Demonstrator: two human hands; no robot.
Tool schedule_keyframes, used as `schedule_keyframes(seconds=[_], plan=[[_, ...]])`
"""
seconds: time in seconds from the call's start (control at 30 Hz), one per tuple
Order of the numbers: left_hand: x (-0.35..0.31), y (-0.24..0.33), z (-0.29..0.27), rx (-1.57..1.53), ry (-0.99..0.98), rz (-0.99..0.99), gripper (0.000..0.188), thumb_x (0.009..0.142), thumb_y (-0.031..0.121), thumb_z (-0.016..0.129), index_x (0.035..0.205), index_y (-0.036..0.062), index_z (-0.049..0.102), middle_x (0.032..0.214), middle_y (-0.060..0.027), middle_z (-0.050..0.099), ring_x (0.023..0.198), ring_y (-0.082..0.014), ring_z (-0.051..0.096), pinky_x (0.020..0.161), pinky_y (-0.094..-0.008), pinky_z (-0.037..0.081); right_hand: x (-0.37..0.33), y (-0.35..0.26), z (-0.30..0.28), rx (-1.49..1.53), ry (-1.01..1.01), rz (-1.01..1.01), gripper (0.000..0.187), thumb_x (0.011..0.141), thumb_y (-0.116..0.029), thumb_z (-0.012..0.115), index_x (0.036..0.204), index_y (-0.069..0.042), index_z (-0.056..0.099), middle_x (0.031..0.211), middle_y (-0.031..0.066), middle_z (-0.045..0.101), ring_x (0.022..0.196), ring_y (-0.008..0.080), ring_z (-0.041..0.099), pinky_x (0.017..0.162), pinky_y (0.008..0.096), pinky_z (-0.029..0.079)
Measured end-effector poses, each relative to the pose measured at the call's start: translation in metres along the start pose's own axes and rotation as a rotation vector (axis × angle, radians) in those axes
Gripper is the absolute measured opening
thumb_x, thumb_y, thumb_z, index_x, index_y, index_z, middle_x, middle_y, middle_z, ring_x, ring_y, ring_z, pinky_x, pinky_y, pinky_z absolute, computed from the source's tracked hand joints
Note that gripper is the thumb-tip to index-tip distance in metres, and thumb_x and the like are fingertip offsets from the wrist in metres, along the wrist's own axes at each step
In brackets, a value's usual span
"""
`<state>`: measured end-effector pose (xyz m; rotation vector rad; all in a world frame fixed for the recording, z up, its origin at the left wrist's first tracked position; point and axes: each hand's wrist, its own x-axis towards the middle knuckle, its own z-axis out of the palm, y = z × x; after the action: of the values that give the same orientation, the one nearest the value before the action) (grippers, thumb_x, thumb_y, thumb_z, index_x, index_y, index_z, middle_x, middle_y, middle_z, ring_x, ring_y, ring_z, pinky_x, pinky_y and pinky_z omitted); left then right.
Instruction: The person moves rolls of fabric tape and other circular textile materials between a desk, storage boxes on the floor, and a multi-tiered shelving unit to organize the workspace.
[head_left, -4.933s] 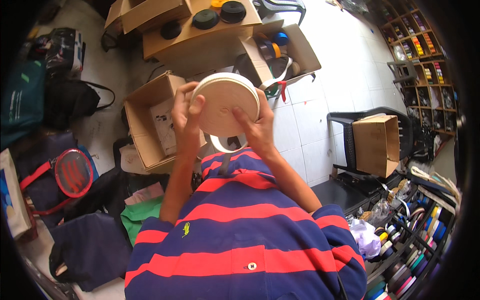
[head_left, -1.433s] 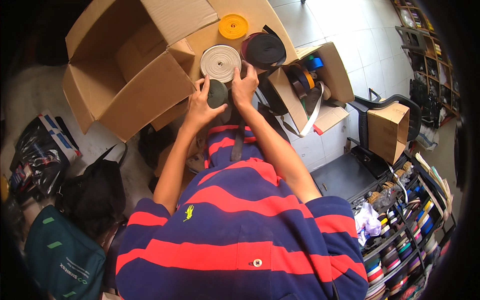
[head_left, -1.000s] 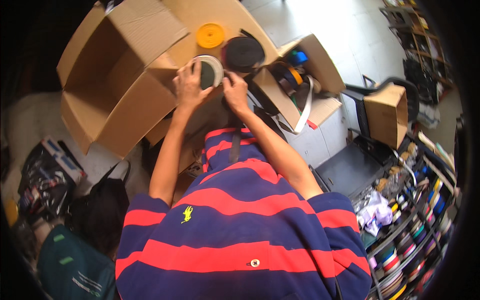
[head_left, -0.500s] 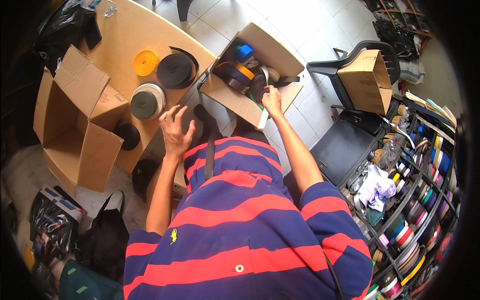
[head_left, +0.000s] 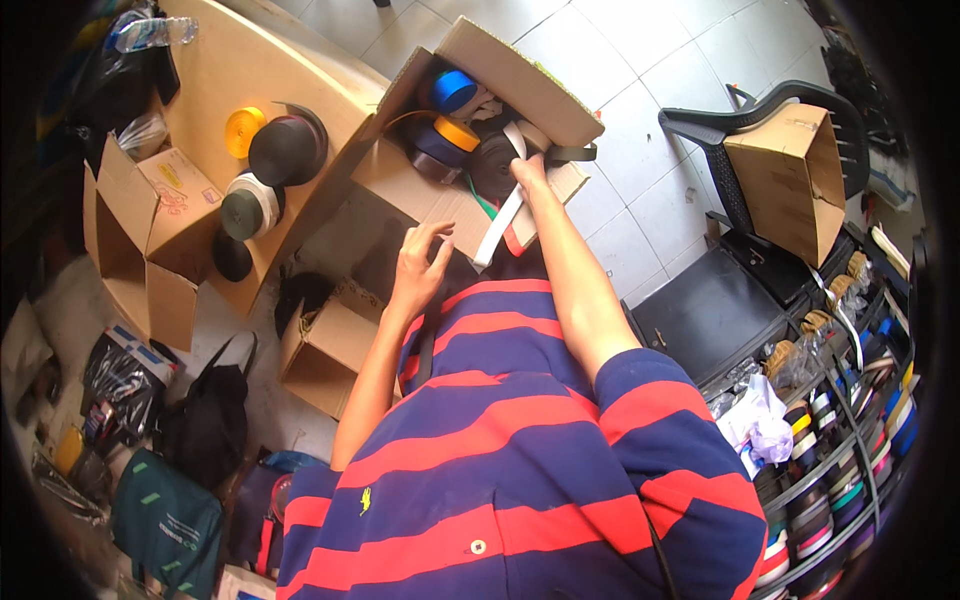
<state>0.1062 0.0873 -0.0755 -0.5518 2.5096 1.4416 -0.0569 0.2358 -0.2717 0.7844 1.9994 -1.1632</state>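
My right hand (head_left: 530,174) reaches into an open cardboard box (head_left: 412,190) and grips a white webbing strap (head_left: 497,232), whose loose end hangs over the near flap. Beneath its fingers lies a large dark webbing roll (head_left: 491,166). In the same box are a blue roll (head_left: 452,92), an orange-yellow roll (head_left: 456,133) and a dark roll (head_left: 437,166). A red strip (head_left: 513,242) and a green strip show beside the strap. My left hand (head_left: 420,264) hovers just outside the near left of the box, fingers apart and holding nothing.
On the wooden table (head_left: 225,70) at left stand yellow (head_left: 243,132), black (head_left: 288,150) and white-grey rolls, with an open carton (head_left: 140,205) by its edge. A black chair (head_left: 690,125) holding a carton (head_left: 785,165) stands right, above a rack (head_left: 850,450) of rolls.
My view has shifted, and the box sits nearer my body. The right hand keeps the white strap, whose end has swung left; a red strip now shows. The left hand stays open, closer to the box.
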Motion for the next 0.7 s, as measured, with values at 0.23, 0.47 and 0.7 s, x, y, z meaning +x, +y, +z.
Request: schedule_keyframes(seconds=[0.23, 0.47, 0.7], plan=[[-0.007, 0.004, 0.028, -0.058, 0.002, -0.145, 0.026, 0.09, 0.013, 0.058, 0.114, 0.0043, 0.062, 0.101, -0.0106, 0.067, 0.092, -0.0206, 0.062, 0.08, -0.0313, 0.047, 0.018, 0.006, -0.005, -0.233, -0.18, 0.035, 0.101, 0.054, -0.024, 0.084, 0.134, 0.011, 0.034, 0.134, 0.0316, 0.044, 0.129, 0.0373, 0.043, 0.104, 0.0387, 0.04], [-0.012, -0.004, 0.026, -0.128, 0.079, -0.198, 0.025, 0.09, 0.014, 0.059, 0.111, 0.0015, 0.062, 0.1, -0.0119, 0.067, 0.089, -0.0217, 0.064, 0.08, -0.0335, 0.049, -0.035, -0.029, -0.03, -0.251, -0.093, -0.124, 0.079, 0.057, -0.025, 0.085, 0.121, 0.003, 0.049, 0.115, 0.0208, 0.061, 0.11, 0.0301, 0.058, 0.094, 0.0354, 0.046], [0.026, -0.017, 0.033, -0.602, 0.012, -0.612, 0.046, 0.091, 0.027, 0.062, 0.13, 0.0059, 0.05, 0.113, -0.0102, 0.065, 0.09, -0.0197, 0.064, 0.077, -0.0314, 0.051, -0.068, -0.027, -0.062, 0.316, -0.533, -0.116, 0.058, 0.072, -0.018, 0.078, 0.12, 0.002, 0.054, 0.113, 0.0128, 0.064, 0.099, 0.0214, 0.064, 0.086, 0.0331, 0.049]])
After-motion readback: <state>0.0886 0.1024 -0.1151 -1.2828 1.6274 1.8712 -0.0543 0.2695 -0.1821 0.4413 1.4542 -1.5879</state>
